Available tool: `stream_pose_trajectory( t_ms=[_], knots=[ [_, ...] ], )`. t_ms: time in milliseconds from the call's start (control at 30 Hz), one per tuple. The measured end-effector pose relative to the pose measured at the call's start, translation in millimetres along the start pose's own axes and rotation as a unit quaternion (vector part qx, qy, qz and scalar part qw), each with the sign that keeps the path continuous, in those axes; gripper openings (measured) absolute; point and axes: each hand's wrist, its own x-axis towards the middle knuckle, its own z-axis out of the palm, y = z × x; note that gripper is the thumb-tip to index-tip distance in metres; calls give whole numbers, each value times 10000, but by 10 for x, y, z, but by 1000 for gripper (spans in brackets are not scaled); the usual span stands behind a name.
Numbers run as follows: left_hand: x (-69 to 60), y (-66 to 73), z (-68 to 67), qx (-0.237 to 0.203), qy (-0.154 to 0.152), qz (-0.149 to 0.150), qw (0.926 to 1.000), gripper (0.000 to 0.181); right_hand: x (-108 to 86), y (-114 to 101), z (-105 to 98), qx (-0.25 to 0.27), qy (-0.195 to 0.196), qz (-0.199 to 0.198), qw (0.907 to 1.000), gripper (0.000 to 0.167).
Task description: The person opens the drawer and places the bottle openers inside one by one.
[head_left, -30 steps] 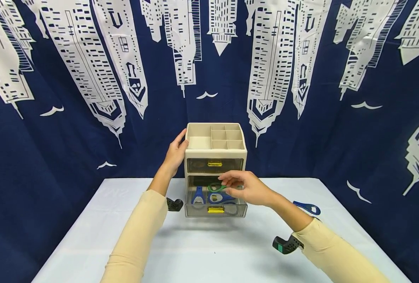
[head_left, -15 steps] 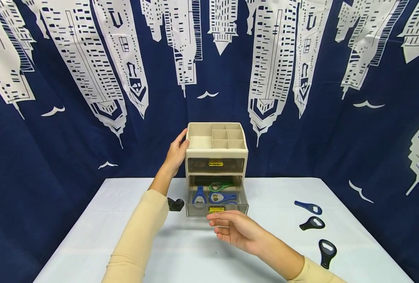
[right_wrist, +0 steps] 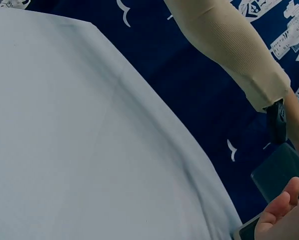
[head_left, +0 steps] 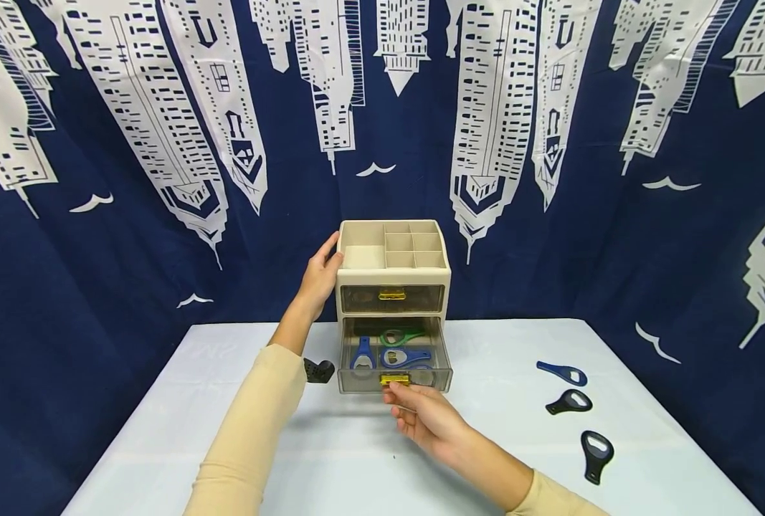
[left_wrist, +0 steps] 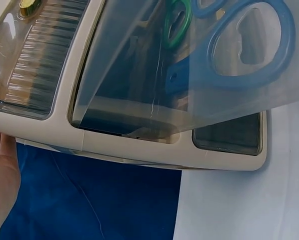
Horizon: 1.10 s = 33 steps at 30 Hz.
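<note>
A cream organizer (head_left: 395, 273) stands at the table's back with its middle drawer (head_left: 363, 383) pulled out. Inside that drawer lie a green opener-like tool (head_left: 411, 334) and blue ones (head_left: 414, 356), also visible through its clear wall in the left wrist view. My left hand (head_left: 317, 279) rests along the organizer's upper left side, fingers extended; part of that hand (left_wrist: 2, 180) shows at the left wrist view's edge. With thumb and index finger, my right hand (head_left: 430, 423) pinches the yellow handle (head_left: 395, 379) on the pulled-out drawer's front, the other fingers loosely bent.
On the table (head_left: 330, 459), to the right, lie a blue opener (head_left: 564, 372) and two black ones (head_left: 571, 401) (head_left: 596, 455). Above the pulled-out drawer is a closed drawer (head_left: 356, 299). A dark patterned cloth (head_left: 292, 215) hangs behind.
My right hand has moved from above the drawer down and toward me, then up to the yellow handle. The left hand stays on the organizer, and the drawer remains pulled out.
</note>
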Motion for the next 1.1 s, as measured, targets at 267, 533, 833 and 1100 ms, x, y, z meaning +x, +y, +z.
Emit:
stream_pose_trajectory(
  t_ms=[267, 533, 833, 1100],
  knots=[
    [-5, 8, 7, -3, -1, -13, 10000, 55, -1, -10, 37, 44, 270, -181, 9995, 20],
    [-2, 15, 4, -34, 7, 48, 10000, 55, 41, -30, 68, -24, 383, -297, 9988, 25],
    [9, -6, 9, 13, 6, 38, 10000, 55, 79, -61, 103, -137, 433, -432, 9980, 29],
    [11, -2, 1, -16, -30, 73, 10000, 55, 145, -71, 134, -67, 654, -579, 9962, 31]
  ],
)
